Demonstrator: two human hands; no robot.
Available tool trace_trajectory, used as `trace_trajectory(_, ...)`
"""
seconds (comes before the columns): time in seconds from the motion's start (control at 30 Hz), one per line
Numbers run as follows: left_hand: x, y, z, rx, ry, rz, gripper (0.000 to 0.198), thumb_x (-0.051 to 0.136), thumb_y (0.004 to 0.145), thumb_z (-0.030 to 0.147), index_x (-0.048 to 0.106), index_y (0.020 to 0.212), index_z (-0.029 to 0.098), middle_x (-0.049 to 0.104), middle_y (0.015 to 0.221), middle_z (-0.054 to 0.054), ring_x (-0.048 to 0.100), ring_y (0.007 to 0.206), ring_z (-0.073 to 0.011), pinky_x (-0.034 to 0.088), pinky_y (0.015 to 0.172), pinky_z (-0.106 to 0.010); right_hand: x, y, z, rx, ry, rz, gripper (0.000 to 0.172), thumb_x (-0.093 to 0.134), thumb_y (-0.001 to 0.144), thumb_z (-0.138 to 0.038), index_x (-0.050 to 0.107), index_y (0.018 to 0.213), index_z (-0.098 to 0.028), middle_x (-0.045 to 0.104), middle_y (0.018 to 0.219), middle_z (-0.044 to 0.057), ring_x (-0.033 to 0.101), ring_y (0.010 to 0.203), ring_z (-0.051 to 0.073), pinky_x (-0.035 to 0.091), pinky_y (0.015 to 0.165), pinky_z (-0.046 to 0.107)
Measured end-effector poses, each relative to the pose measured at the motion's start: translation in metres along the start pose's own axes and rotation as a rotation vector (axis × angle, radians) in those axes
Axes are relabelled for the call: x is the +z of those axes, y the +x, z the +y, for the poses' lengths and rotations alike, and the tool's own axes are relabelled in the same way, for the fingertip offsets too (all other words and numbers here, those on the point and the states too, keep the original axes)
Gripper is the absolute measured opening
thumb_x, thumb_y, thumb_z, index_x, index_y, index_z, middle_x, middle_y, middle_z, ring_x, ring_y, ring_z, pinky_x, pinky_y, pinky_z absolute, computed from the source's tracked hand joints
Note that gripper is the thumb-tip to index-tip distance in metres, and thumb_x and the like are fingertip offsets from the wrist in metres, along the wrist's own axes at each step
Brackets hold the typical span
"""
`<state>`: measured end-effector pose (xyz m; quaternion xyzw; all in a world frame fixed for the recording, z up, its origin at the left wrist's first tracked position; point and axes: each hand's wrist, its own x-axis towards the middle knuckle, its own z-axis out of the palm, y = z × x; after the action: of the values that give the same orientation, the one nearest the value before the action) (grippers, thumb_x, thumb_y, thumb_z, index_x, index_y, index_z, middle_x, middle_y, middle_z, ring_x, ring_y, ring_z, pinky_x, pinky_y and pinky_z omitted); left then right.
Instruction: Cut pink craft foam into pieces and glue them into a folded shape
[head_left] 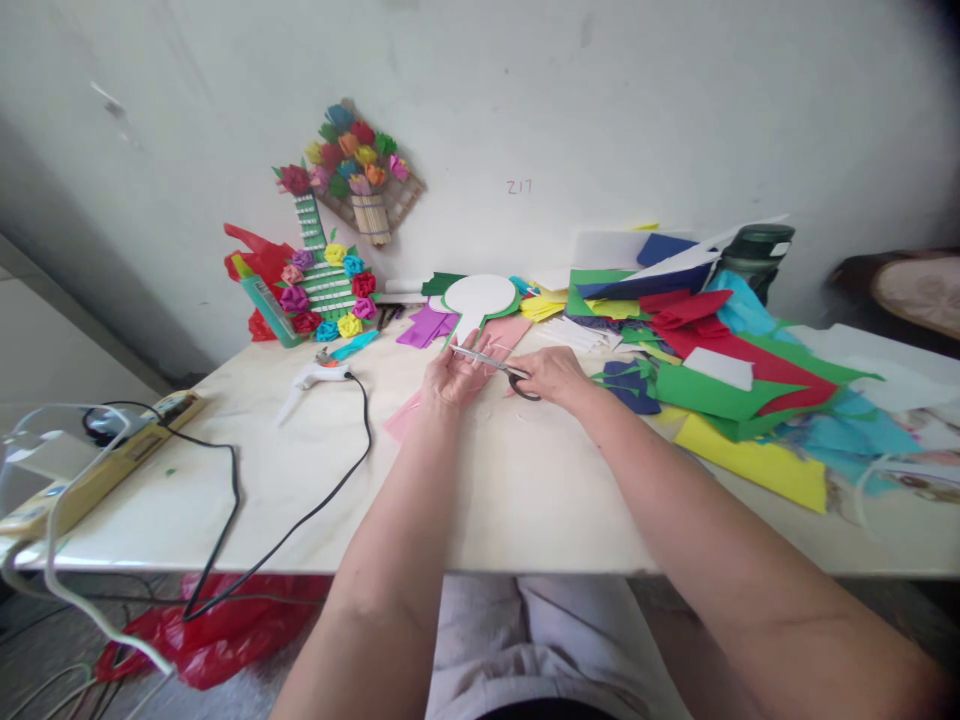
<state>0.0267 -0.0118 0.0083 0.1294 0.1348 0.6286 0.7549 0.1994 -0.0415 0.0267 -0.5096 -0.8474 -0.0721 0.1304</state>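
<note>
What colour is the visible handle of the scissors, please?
The scissors handle is black, best seen in the head view.

Metal scissor blades point(487, 359), matt paper point(757, 465), glossy plastic bag point(217, 630), smooth tabletop point(525, 500).

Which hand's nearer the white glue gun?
Left. The left hand is right of the white glue gun, not touching it; the right hand, gripping the scissors, is farther right.

scissors point(491, 360) and paper flowers point(364, 284) show a craft workspace.
</note>
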Motion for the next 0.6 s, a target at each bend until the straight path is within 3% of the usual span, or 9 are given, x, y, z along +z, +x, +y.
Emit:
trace_trajectory(0.27, -0.0022, 0.0015, 0.0016, -0.025, -0.009, 0.001, 0.021, 0.032, 0.086, 0.018, 0.052, 0.094, 0.015, 0.054, 0.118, -0.014, 0.046, 0.115, -0.0289, 0.044, 0.086, -0.049, 0.0009, 0.0009, -0.0018, 0.002, -0.062, -0.015, 0.033, 0.052, 0.073, -0.051, 0.063, 0.093, -0.027, 0.069, 0.084, 0.002, 0.06, 0.078, 0.017, 0.031, 0.058, 0.024)
trace_trajectory(0.4, -0.0031, 0.0016, 0.002, -0.014, -0.023, 0.005, 0.021, 0.032, 0.086, 0.02, 0.052, 0.086, 0.016, 0.055, 0.116, -0.014, 0.047, 0.113, -0.0298, 0.044, 0.084, -0.052, 0.0019, 0.0005, -0.0039, -0.013, -0.076, -0.012, 0.032, 0.051, 0.074, -0.049, 0.064, 0.091, -0.025, 0.069, 0.084, 0.003, 0.06, 0.078, 0.018, 0.032, 0.059, 0.025)
trace_trajectory(0.6, -0.0003, 0.0036, 0.0018, -0.007, -0.021, 0.16, 0.018, 0.035, 0.086, 0.023, 0.051, 0.081, 0.017, 0.059, 0.109, -0.011, 0.049, 0.112, -0.0281, 0.045, 0.084, -0.048, 0.0027, -0.001, -0.006, -0.055, -0.076, -0.014, 0.026, 0.052, 0.074, -0.045, 0.064, 0.087, -0.026, 0.069, 0.084, 0.001, 0.06, 0.077, 0.016, 0.03, 0.058, 0.024)
